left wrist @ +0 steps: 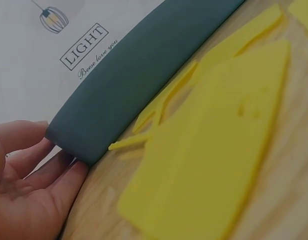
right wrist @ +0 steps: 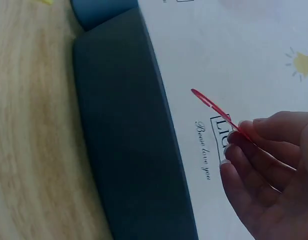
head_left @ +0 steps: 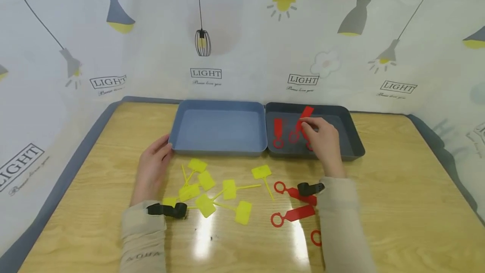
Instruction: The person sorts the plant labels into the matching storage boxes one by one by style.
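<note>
Over the dark grey tray (head_left: pixel 350 134), my right hand (head_left: pixel 322 138) pinches a red ring-ended tag (head_left: pixel 307 112) between thumb and fingers. In the right wrist view this tag (right wrist: pixel 214 106) appears nearly edge-on, above the tray's rim. Another red tag (head_left: pixel 278 127) lies flat inside the dark tray, and one more is partly hidden behind my fingers. My left hand (head_left: pixel 153 165) touches the near left corner of the blue tray (head_left: pixel 219 127) with its fingertips. In the left wrist view those fingertips (left wrist: pixel 39 131) meet the corner at its rim and base.
Several yellow tags (head_left: pixel 229 189) with thin stems lie scattered on the wooden table (head_left: pixel 398 205) before the blue tray. Red tags (head_left: pixel 300 213) lie near my right forearm, one partly under the sleeve. A printed curtain (head_left: pixel 242 20) stands behind both trays, which sit side by side.
</note>
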`<move>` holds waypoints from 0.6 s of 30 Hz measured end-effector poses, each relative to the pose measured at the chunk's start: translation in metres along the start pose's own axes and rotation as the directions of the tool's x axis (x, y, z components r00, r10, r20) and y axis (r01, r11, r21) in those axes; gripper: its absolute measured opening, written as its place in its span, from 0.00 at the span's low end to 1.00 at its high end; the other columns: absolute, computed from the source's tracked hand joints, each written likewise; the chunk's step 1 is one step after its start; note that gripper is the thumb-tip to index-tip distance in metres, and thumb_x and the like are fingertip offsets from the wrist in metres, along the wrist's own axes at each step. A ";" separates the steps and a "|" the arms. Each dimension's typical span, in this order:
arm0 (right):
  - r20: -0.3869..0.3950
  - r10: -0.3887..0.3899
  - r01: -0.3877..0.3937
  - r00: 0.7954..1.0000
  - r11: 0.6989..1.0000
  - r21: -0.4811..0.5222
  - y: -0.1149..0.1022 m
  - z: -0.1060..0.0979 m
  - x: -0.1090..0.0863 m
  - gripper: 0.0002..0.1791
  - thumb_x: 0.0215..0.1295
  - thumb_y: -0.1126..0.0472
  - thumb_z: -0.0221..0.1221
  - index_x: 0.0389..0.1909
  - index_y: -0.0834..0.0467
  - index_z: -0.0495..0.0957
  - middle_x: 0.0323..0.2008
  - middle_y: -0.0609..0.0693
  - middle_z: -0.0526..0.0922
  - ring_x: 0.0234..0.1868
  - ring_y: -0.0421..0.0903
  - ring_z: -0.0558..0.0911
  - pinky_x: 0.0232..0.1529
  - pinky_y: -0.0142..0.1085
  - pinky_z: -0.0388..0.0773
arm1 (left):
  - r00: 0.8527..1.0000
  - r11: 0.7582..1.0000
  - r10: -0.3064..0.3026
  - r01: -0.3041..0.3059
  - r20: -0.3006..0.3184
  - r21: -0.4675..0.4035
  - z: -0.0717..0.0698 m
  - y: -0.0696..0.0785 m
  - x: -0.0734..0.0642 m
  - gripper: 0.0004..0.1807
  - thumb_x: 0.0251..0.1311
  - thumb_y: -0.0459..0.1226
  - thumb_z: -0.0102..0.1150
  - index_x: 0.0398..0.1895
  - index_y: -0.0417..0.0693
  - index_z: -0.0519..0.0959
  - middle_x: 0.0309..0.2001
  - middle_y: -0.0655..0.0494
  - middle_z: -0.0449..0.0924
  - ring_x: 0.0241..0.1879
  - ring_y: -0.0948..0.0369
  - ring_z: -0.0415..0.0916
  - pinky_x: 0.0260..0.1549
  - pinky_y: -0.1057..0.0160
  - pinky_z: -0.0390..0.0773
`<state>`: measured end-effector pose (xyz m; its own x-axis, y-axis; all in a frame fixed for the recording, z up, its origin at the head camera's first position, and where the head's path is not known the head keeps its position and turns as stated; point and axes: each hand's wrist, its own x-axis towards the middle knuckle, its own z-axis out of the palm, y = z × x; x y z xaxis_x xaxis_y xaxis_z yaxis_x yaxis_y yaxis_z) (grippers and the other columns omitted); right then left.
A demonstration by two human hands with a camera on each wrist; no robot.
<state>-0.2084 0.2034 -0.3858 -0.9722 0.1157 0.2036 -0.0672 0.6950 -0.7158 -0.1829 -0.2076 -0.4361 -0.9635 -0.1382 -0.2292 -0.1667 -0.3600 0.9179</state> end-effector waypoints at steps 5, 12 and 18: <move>0.105 0.004 0.002 0.994 0.999 -0.054 0.006 0.008 -0.001 0.18 0.64 0.49 0.50 0.49 0.52 0.77 0.45 0.50 0.77 0.39 0.49 0.75 0.37 0.44 0.72 | 1.000 1.000 -0.010 0.010 0.006 0.019 0.000 0.001 -0.003 0.26 0.62 0.33 0.48 0.64 0.41 0.59 0.66 0.47 0.53 0.63 0.59 0.55 0.59 0.63 0.58; 0.253 0.010 0.013 0.967 0.996 -0.089 0.007 0.014 -0.001 0.19 0.64 0.51 0.51 0.51 0.55 0.75 0.49 0.53 0.75 0.50 0.53 0.72 0.49 0.49 0.68 | 1.000 1.000 -0.018 0.018 -0.004 0.020 -0.006 -0.002 -0.001 0.26 0.61 0.33 0.50 0.64 0.43 0.60 0.65 0.48 0.55 0.62 0.59 0.56 0.58 0.64 0.59; 0.345 0.072 -0.030 0.936 0.992 -0.124 0.010 0.019 0.001 0.20 0.65 0.50 0.50 0.53 0.55 0.73 0.54 0.54 0.71 0.55 0.54 0.68 0.52 0.50 0.65 | 1.000 0.999 0.004 -0.004 0.014 0.043 -0.003 -0.002 0.002 0.27 0.61 0.34 0.50 0.64 0.42 0.60 0.65 0.46 0.55 0.62 0.58 0.56 0.57 0.65 0.60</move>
<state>-0.2146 0.1973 -0.4053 -0.9921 -0.0865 -0.0912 -0.0093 0.7738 -0.6333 -0.1841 -0.2101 -0.4391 -0.9669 -0.1270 -0.2214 -0.1714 -0.3197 0.9319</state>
